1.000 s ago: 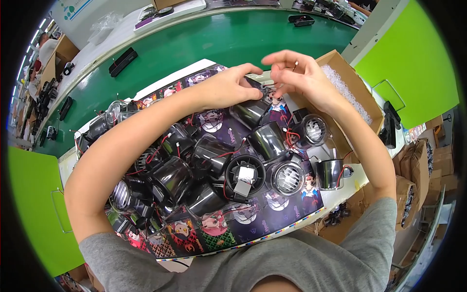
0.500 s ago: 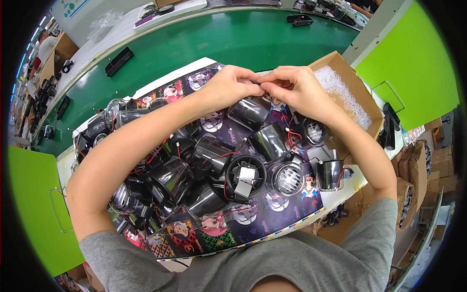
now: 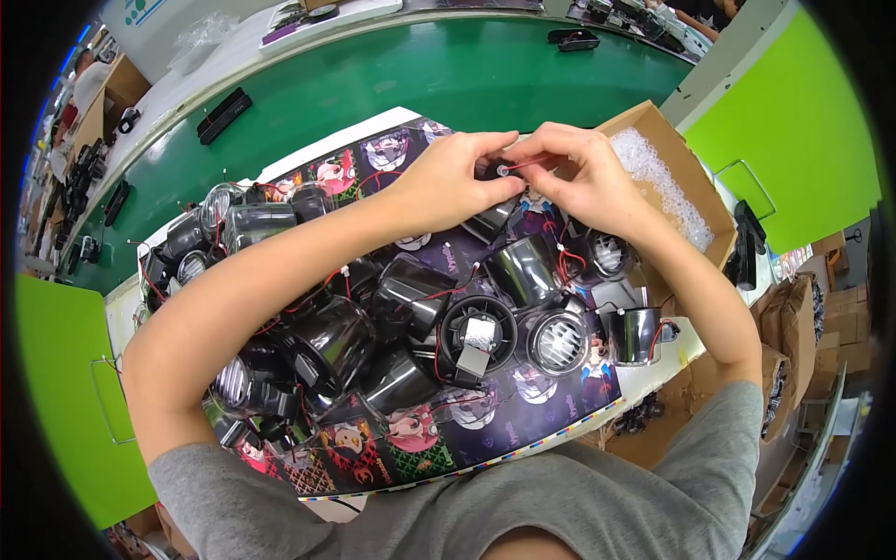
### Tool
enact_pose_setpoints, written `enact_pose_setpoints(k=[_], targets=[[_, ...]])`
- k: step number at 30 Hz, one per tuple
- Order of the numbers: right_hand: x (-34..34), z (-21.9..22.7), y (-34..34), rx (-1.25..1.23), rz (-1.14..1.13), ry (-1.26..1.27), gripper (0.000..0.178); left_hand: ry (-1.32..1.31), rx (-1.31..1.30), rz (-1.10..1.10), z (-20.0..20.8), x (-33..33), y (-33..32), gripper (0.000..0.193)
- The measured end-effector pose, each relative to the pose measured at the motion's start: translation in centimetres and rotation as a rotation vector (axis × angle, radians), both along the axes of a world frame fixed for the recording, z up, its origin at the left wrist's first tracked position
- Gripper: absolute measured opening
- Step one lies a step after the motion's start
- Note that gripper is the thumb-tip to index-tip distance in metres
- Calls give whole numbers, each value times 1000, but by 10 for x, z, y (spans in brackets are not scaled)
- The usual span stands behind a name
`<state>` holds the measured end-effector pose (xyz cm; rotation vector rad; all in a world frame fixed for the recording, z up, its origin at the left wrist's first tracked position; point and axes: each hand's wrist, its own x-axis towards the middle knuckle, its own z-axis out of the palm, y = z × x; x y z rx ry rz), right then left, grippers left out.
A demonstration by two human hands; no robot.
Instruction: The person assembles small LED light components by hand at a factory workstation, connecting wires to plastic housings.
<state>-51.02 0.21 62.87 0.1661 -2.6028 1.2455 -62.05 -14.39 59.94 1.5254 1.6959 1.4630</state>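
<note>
At the far side of the printed sheet, my two hands meet over a small dark part [image 3: 502,172] with a pale round spot. My left hand [image 3: 457,182] pinches this part between thumb and fingers; its kind cannot be made out. A thin red wire [image 3: 528,164] runs from it into the fingertips of my right hand [image 3: 590,179], which are closed on it. Just below the hands lies a glossy black cylinder [image 3: 491,222], partly covered by my left hand. Nearer me sit another black cylinder [image 3: 523,271] and a round black fan housing [image 3: 477,334] with a silver square.
Several more black cylindrical housings with red wires [image 3: 331,341] crowd the sheet [image 3: 523,425] under my left forearm. A cardboard box [image 3: 714,201] of clear small pieces stands right. Beyond is a green work surface [image 3: 411,70] with black parts [image 3: 224,115]; green panels [image 3: 793,112] flank both sides.
My hands have parted slightly, and the dark part and red wire now show between them. My left hand has turned and covers more of the cylinder below.
</note>
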Motion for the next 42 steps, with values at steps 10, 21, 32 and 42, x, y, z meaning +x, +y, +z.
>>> enact_pose_setpoints(k=[10, 21, 32, 42], targets=[[-6, 8, 7, -439, -61, -244, 17, -313, -139, -51, -12, -18, -6, 28], [-1, 0, -5, -92, 35, 42, 13, -199, -172, -8, -6, -16, 0, 21], [-9, -2, 7, -549, -16, -320, 14, -81, -273, 36, -13, -13, -1, 42], [-9, -5, 7, -361, -72, -211, 9, 67, -322, 214, 3, 14, -3, 39]])
